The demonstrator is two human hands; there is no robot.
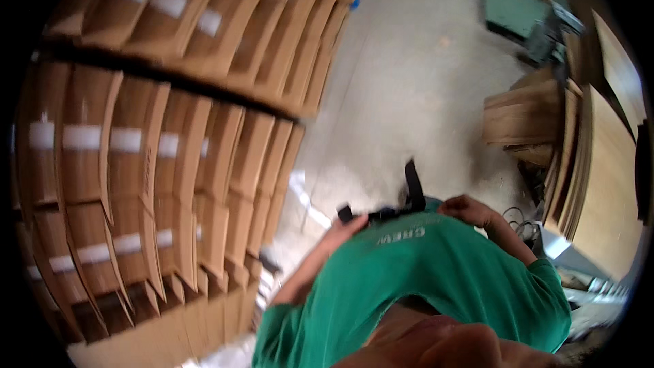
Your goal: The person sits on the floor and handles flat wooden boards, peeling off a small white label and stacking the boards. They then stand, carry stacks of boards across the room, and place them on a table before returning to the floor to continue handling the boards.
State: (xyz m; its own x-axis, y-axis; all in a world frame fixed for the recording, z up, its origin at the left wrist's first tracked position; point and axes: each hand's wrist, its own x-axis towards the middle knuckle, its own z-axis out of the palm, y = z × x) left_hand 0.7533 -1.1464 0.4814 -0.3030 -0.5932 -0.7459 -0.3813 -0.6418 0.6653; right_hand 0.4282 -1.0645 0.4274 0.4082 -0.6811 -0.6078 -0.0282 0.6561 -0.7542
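Note:
A black belt [385,214] crosses the front of my green shirt at the waist, and its loose strap end [413,181] sticks out ahead of me. At the belt's left end my left hand [349,227] is closed on it, though blur softens the fingers. My right hand [469,210] lies at the right side of my waist, by the shirt's hem, with curled fingers. Whatever the right hand may hold is hidden.
Tall rows of brown cardboard cartons [225,129] with white labels line the left side. A grey concrete floor [409,82] runs ahead. Wooden panels [603,184] and flat cardboard [521,114] lean at the right. A green bin [512,4] stands farther off.

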